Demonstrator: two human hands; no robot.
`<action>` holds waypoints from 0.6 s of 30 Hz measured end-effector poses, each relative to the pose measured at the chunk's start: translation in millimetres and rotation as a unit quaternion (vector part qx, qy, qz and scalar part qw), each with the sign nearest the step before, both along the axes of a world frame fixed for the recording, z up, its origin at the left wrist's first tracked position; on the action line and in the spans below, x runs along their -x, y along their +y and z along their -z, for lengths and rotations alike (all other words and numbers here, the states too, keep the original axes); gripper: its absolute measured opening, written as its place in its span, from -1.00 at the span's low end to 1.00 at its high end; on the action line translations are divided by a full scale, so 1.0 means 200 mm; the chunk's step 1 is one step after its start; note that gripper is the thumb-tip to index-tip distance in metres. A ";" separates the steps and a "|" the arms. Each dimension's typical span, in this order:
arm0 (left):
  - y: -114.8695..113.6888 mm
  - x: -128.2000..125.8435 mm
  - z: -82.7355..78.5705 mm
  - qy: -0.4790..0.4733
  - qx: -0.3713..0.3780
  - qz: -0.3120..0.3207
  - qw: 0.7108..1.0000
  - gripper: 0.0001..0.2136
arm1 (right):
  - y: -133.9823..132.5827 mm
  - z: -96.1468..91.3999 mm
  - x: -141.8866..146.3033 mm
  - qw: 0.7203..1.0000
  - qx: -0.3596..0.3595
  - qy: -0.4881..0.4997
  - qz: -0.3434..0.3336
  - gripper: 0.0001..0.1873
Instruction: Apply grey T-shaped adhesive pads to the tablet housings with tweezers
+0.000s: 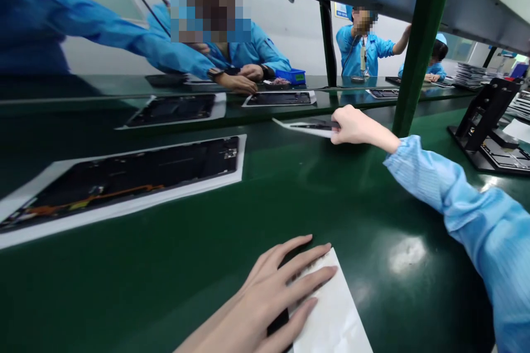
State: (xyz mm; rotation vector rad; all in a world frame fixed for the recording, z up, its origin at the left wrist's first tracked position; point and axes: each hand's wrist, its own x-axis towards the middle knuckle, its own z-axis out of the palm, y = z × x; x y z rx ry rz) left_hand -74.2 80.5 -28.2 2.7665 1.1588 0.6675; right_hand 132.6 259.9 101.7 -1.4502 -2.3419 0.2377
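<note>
Glossy green bench mat [174, 287], both hands at work!
Far left, a black circuit panel on a white backing sheet [124, 187] lies flat. Left hand [265, 298] presses spread fingers onto a white paper sheet [331, 309], holding nothing. Right hand [358, 127] closes narrow fingers on a white-edged dark panel [306, 127], near a green steel upright [418, 49]. Loose pinch there: that panel could slip and scrape the mat.

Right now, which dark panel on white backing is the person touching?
The panel under the right hand; the large panel to its left lies untouched.
</note>
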 end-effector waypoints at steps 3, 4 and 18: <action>0.03 0.00 -0.01 -0.012 -0.008 0.008 1.000 -0.63 | -0.22 -0.06 -0.15 0.997 -0.001 -0.022 -0.071 -0.70; 0.03 0.00 -0.01 -0.018 -0.012 0.011 1.000 -0.65 | -0.29 -0.07 -0.20 0.995 0.006 -0.028 -0.094 -0.67; -0.08 -0.03 0.02 0.033 -0.034 0.096 0.994 -0.58 | -1.14 0.20 -0.87 0.978 0.133 -0.103 -0.121 -0.74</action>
